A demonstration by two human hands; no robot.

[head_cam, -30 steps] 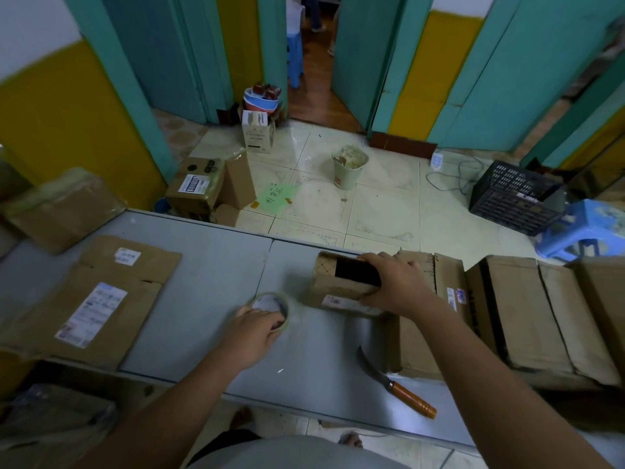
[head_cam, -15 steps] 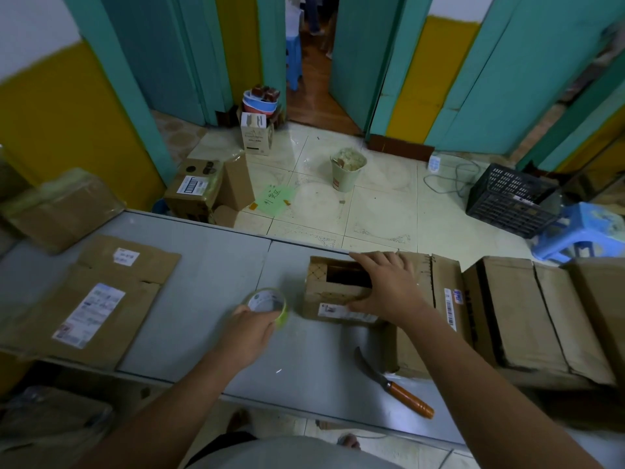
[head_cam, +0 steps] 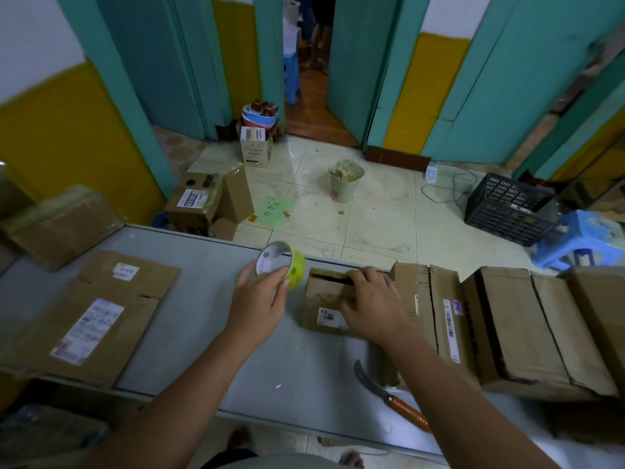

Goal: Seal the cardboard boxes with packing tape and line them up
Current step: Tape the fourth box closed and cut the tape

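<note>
— On the desk (head_cam: 189, 326), where is the tape roll (head_cam: 285, 265) now?
— Off it. A second ago it lay flat under the left hand (head_cam: 260, 299). Now that hand grips it by the rim, lifted and tilted, just beside the left end of the small cardboard box (head_cam: 319, 294).
— And the right hand (head_cam: 370, 304)?
— It rests on the box's top, fingers stretched toward the dark gap between the flaps, pressing rather than clasping as before. The box touches the row of larger boxes (head_cam: 507, 326).
— The knife (head_cam: 389, 397)?
— Unmoved, near the desk's front edge.
</note>
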